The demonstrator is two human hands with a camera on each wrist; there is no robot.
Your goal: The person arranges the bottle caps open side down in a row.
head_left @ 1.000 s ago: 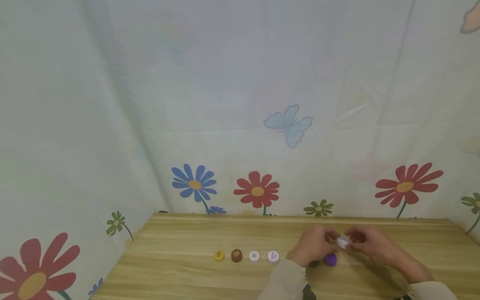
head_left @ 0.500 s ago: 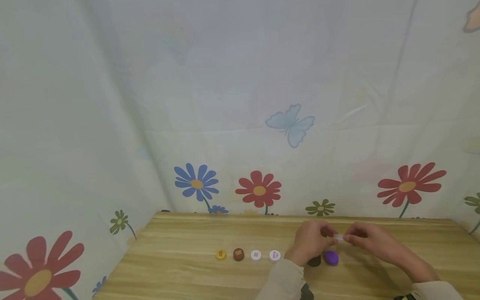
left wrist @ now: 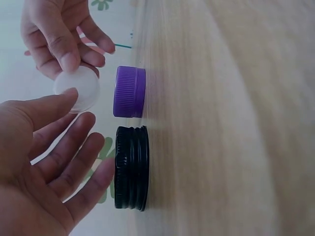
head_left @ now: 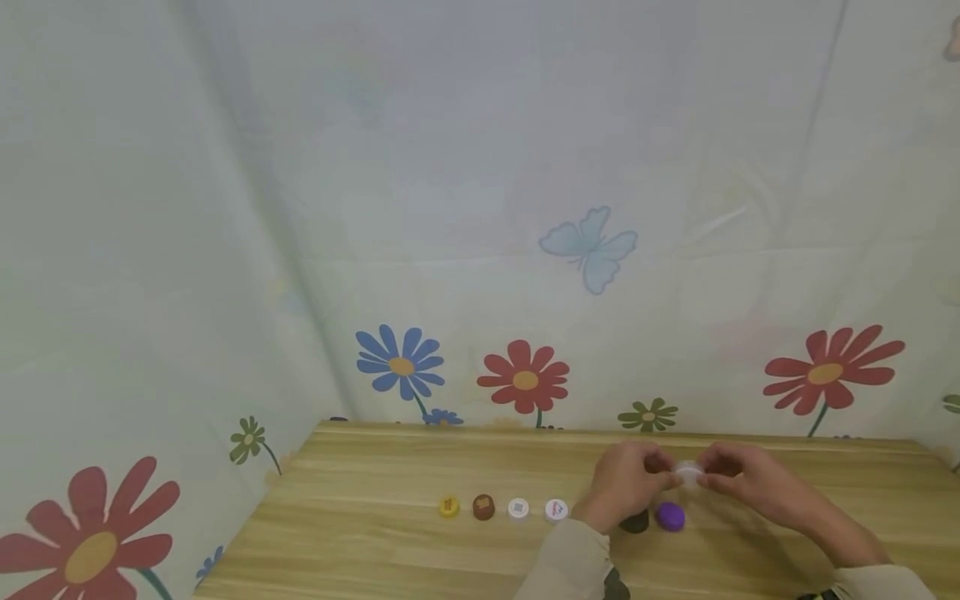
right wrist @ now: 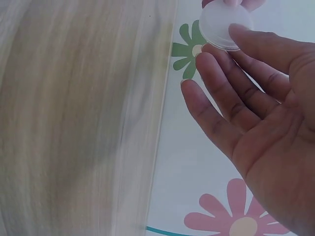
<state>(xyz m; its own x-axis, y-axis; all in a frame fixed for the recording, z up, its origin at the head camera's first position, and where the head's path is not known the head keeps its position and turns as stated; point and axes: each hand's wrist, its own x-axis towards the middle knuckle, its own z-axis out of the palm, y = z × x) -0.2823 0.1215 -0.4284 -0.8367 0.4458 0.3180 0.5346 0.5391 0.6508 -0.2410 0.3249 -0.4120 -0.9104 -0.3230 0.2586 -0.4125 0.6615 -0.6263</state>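
Between both hands, above the table, a round white translucent cap point(left wrist: 84, 84) is pinched at opposite edges. My left hand point(head_left: 624, 483) grips one side with thumb and fingers; my right hand point(head_left: 761, 483) pinches the other side the same way. In the left wrist view, the thumb lies on the cap's flat face. Just below the hands a ribbed purple bottle cap point(head_left: 671, 517) sits on the table. Beside it stands a wider black screw cap point(left wrist: 132, 168), partly covered by the left hand in the head view.
To the left, a row on the wooden table point(head_left: 360, 542) holds a yellow cap point(head_left: 448, 507), a brown cap point(head_left: 483, 507) and white caps point(head_left: 518, 508) with printed tops. Behind the table hangs a flower-patterned curtain point(head_left: 450, 250).
The white cap has been turned between the hands, from tilted to edge-on to its present angle, and lifted slightly. Both hands stay close together; the head view has shifted a little.
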